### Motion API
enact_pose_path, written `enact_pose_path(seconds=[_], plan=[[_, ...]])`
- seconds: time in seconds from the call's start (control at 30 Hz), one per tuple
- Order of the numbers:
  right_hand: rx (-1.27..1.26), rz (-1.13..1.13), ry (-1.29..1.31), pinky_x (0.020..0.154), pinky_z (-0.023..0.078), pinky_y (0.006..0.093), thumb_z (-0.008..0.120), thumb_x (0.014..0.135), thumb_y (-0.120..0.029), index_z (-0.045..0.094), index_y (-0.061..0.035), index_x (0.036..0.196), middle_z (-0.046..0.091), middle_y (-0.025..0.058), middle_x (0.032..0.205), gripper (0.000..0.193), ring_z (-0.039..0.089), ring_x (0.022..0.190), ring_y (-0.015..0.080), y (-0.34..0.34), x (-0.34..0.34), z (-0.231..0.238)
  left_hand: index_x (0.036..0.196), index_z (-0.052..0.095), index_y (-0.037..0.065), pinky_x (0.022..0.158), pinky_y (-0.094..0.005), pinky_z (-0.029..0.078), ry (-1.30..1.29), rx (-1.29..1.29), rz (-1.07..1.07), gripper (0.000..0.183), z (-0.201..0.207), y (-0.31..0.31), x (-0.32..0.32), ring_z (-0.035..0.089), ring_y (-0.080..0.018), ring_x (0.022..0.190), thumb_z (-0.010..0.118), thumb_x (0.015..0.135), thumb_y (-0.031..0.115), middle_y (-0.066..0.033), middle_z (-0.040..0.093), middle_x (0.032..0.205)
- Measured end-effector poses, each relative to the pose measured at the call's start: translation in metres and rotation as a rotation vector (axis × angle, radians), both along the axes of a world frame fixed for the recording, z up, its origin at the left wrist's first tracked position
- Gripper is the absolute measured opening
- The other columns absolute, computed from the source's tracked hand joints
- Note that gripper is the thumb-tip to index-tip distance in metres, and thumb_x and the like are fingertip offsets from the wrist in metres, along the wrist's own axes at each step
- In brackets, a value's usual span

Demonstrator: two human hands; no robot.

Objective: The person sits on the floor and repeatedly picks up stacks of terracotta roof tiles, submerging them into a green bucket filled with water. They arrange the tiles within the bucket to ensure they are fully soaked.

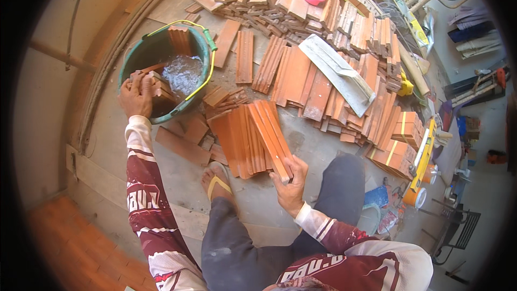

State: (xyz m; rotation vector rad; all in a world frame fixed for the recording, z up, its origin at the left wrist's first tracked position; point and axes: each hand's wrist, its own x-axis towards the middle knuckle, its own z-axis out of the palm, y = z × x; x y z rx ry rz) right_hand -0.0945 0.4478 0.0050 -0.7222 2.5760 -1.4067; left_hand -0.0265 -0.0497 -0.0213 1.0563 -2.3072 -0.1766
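Tiles [163, 87] inside green bucket [142, 48] partly hidden behind left grip [136, 94].

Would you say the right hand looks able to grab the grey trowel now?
Probably not: the right hand holds at least one orange tile, though nothing seems to cover the trowel.

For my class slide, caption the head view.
Left hand grips orange clay tiles in a round green bucket of water; right hand holds a long grooved orange tile.
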Motion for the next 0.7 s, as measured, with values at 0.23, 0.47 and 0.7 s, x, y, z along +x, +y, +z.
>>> enact_pose_path(seconds=[0.23,0.47,0.7], plan=[[0.018,0.032,-0.214,0.111,0.033,0.0474,0.08,0.08,-0.006,0.044,-0.007,0.137,0.031,0.0218,0.141,0.068,0.037,0.131,0.0394,0.003,0.039,-0.043,0.136,0.059,0.014,0.114,-0.0455,0.04,-0.239,0.262,-0.253,0.095,0.056,0.015,0.005,0.042,-0.0391,0.135,0.093,0.05,0.035,-0.019,0.047,0.143],[0.175,0.21,-0.116,0.113,0.028,0.0513,0.086,0.078,-0.026,0.041,-0.0047,0.142,0.032,0.0247,0.143,0.081,0.033,0.135,0.0419,0.003,0.02,-0.022,0.131,0.058,0.02,0.102,-0.0477,0.049,-0.46,0.275,-0.199,0.082,0.084,0.032,0.001,0.053,-0.0419,0.118,0.09,0.058,0.037,-0.0177,0.05,0.128],[0.121,0.284,-0.195,0.111,0.032,0.0496,0.079,0.083,-0.021,0.054,-0.0029,0.13,0.041,0.0219,0.138,0.056,0.041,0.132,0.039,-0.016,-0.007,0.004,0.136,0.05,0.023,0.101,-0.0536,0.048,-0.698,0.344,-0.153,0.078,0.088,0.034,-0.009,0.045,-0.0457,0.125,0.085,0.067,0.03,-0.0201,0.045,0.136]])
